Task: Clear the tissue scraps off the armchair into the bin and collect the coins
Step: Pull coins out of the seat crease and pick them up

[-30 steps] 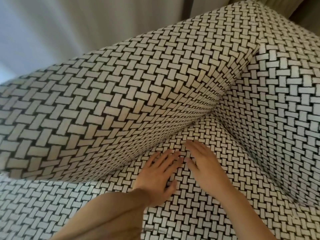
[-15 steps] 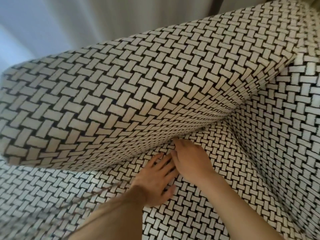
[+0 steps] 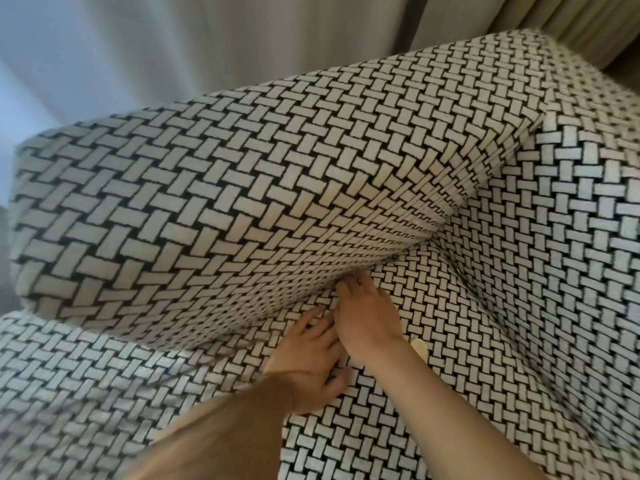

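Looks like early days. Left hand lies flat on the armchair seat at lower centre, grip open. Right hand pokes into the crease under the arm, can't tell if its grip has anything. Pale bit by the right wrist, maybe a tissue scrap. No coins or bin in view.
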A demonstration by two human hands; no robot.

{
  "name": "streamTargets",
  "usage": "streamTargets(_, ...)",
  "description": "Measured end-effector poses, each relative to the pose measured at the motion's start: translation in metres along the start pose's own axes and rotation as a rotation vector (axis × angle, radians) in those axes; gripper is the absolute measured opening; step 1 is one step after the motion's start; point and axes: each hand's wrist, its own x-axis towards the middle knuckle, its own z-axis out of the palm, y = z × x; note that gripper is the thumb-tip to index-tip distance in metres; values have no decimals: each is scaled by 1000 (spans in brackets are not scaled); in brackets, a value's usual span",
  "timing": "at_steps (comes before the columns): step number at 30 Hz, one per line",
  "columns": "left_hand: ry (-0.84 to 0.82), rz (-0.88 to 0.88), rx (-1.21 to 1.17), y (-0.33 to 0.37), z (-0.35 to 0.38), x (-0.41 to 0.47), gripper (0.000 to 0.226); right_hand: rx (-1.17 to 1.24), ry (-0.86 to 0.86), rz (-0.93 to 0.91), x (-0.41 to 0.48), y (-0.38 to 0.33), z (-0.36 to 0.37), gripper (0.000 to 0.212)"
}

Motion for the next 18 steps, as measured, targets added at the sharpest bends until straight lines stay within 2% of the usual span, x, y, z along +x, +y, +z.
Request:
streamTargets(5,12,0,10,2,-2,-1,54,6,-36,5,-1,2,-3,46)
streamTargets(10,49,-2,-10,2,0,0,57,21,33,-11,-23,18,8,49)
streamTargets(15,52,12,-10,0,1,0,64,-20,40,-15,-53,49,23,74)
streamTargets(18,57,14,-13,-1,3,0,66,-69,46,-16,-68,65,25,71)
